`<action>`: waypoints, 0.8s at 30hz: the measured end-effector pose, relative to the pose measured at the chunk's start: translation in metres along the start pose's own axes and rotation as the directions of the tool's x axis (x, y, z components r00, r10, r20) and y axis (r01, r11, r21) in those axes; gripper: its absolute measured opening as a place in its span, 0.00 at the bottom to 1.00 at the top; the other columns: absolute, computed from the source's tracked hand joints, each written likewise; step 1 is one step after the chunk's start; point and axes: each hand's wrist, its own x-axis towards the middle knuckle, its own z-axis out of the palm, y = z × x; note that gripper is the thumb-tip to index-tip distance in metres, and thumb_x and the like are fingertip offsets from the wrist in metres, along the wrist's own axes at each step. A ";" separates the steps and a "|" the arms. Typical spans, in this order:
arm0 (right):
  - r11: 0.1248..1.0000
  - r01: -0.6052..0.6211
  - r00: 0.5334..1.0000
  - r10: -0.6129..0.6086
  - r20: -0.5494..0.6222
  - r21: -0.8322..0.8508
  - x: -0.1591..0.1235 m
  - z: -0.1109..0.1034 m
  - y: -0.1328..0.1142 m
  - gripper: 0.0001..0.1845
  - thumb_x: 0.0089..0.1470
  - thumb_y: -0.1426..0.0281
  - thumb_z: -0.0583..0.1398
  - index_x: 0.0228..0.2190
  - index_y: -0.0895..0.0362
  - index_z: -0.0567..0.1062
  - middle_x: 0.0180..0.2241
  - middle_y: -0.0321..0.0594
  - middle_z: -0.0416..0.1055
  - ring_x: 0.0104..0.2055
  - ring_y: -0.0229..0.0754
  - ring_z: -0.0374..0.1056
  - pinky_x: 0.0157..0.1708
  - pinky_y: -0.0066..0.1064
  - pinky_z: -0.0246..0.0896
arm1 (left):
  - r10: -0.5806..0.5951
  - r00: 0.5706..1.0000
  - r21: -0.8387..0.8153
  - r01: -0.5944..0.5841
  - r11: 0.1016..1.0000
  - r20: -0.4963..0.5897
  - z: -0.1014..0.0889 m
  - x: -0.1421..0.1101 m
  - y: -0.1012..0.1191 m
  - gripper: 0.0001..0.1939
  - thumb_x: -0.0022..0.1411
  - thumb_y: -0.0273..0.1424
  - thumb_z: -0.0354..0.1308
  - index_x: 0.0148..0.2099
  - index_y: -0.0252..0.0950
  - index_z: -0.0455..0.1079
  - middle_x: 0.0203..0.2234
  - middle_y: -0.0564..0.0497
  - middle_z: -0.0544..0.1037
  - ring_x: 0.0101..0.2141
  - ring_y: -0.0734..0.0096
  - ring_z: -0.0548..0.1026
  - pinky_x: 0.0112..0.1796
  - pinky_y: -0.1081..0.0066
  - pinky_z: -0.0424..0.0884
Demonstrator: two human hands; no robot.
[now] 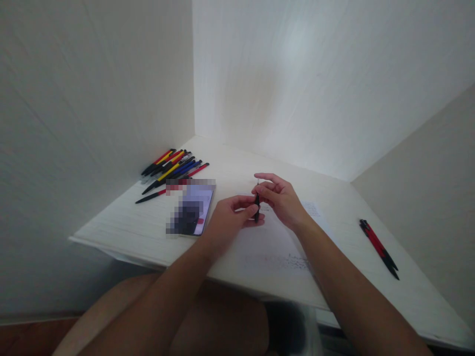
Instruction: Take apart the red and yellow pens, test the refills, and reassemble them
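My left hand (229,218) and my right hand (279,198) meet over the middle of the white desk (122,217). Between them stands a small black pen part (257,203), upright, with a thin tip poking up above it. Left thumb and fingers pinch its lower end. My right fingers pinch its upper end, with the index finger stretched out to the left. A sheet of paper (274,247) with faint writing lies under both hands.
A pile of several pens (173,167), red, yellow, blue and black, lies at the desk's far left by the wall. A phone (195,210) lies left of my hands. Two red-and-black pens (378,247) lie at the right. Walls enclose the desk's corner.
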 end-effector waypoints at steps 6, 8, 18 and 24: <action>1.000 0.004 0.999 -0.005 -0.050 -0.029 0.000 0.000 0.001 0.18 0.50 0.66 0.67 0.44 0.52 0.75 0.29 0.36 0.76 0.32 0.39 0.70 0.38 0.37 0.66 | -0.006 1.000 0.017 0.006 1.000 -0.026 0.000 0.001 0.001 0.11 0.57 0.23 0.65 0.43 0.25 0.75 0.36 0.42 0.79 0.31 0.66 0.80 0.38 0.63 0.80; 0.999 -0.010 0.999 0.007 -0.053 -0.047 0.000 0.000 0.001 0.17 0.50 0.66 0.67 0.43 0.53 0.74 0.28 0.36 0.76 0.31 0.39 0.70 0.37 0.37 0.66 | -0.008 0.999 0.019 0.009 1.000 -0.036 0.000 0.001 0.001 0.11 0.57 0.24 0.66 0.43 0.25 0.74 0.36 0.42 0.79 0.30 0.66 0.80 0.38 0.63 0.80; 0.994 -0.061 0.998 0.063 0.012 -0.088 -0.001 0.000 0.000 0.17 0.50 0.64 0.68 0.42 0.53 0.75 0.29 0.37 0.76 0.31 0.39 0.70 0.36 0.37 0.66 | -0.034 0.998 0.094 0.040 0.995 -0.059 0.003 -0.005 0.009 0.12 0.56 0.24 0.66 0.43 0.25 0.74 0.36 0.42 0.79 0.30 0.68 0.79 0.38 0.64 0.79; 0.999 -0.017 1.000 0.016 -0.022 -0.044 -0.001 0.002 0.000 0.18 0.51 0.66 0.67 0.45 0.51 0.74 0.29 0.35 0.75 0.31 0.38 0.70 0.35 0.36 0.66 | -0.041 0.996 0.123 0.050 0.991 -0.074 0.007 -0.004 0.009 0.09 0.59 0.21 0.63 0.43 0.26 0.73 0.35 0.44 0.78 0.28 0.70 0.79 0.37 0.64 0.80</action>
